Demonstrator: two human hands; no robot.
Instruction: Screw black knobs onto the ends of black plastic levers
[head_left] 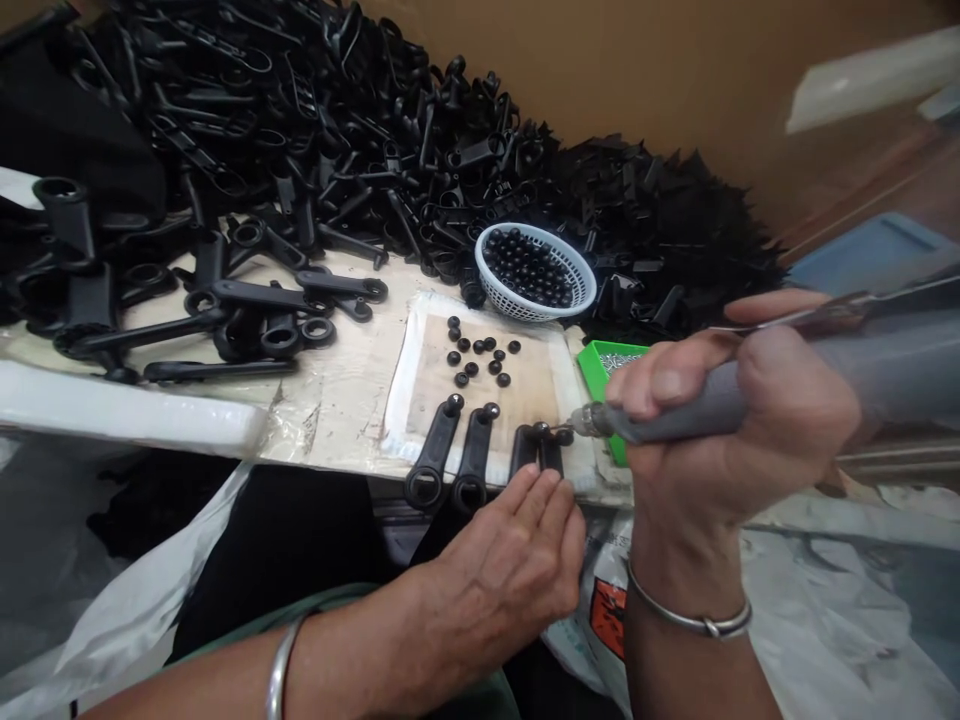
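Note:
My right hand is wrapped round a grey electric screwdriver. Its bit tip meets the knob end of a black plastic crank handle. My left hand presses its fingers over the lower ends of this handle and a second crank handle beside it, hiding those ends. To the left lie two more crank handles, side by side with ring ends at the table edge and shiny round knobs pointing away. Several loose black balls with holes are scattered on the cloth pad above.
A pale blue basket of black balls stands behind the cloth pad. A green tray of small screws is partly behind my right hand. A large heap of black parts fills the back; loose handles lie at left.

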